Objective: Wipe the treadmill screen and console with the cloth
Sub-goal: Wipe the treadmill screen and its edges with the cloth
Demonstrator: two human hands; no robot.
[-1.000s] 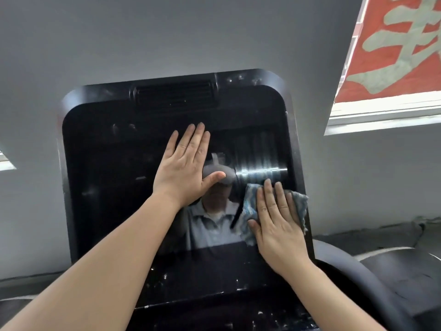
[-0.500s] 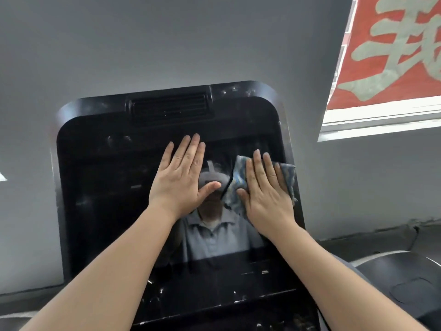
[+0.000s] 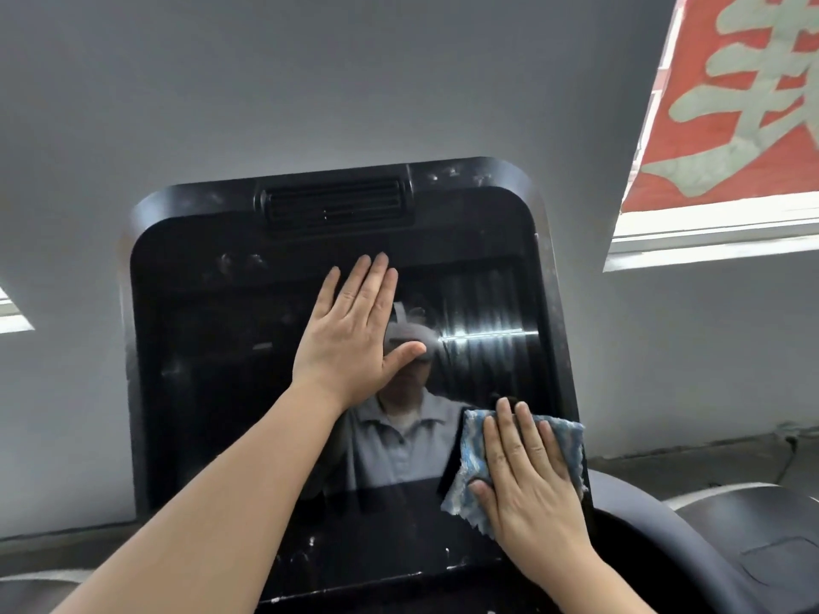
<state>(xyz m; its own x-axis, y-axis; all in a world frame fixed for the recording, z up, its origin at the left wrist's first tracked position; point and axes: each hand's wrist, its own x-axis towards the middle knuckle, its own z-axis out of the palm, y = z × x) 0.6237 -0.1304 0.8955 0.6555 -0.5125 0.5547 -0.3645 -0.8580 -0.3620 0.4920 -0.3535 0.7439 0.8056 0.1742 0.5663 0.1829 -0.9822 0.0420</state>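
The treadmill console [image 3: 199, 223], a glossy black panel with rounded top corners, fills the middle of the view and leans back toward a pale grey wall [image 3: 266, 82]. A slotted vent [image 3: 334, 205] sits in its top edge at 12 o'clock. The dark screen [image 3: 212, 370] takes up most of the panel and mirrors a grey collared shirt and a bright streak of light.

The left hand [image 3: 354, 334] lies flat on the screen near its centre, palm down, fingers straight and close together pointing to 12 o'clock, thumb stretched out toward 3 o'clock. It grips nothing. Its bare forearm runs down to the 7 o'clock corner of the view.

The right hand [image 3: 527, 476] is at about 4 o'clock on the panel, at the screen's lower right corner, spread flat with fingers extended upward. It presses the cloth [image 3: 469, 458] against the glass; it pins the cloth under palm and fingers, not bunched in a fist. The cloth is blue and white, fuzzy, with a ragged edge; it shows to the left of the hand, above the fingertips and out to the panel's right rim.

Below the screen, the lower strip of the console [image 3: 354, 547] carries pale specks and smears. At 2 o'clock a red banner [image 3: 731, 104] with large pale characters hangs beside a white window frame [image 3: 709, 237]. A dark curved treadmill housing [image 3: 731, 547] sits at 4 o'clock.
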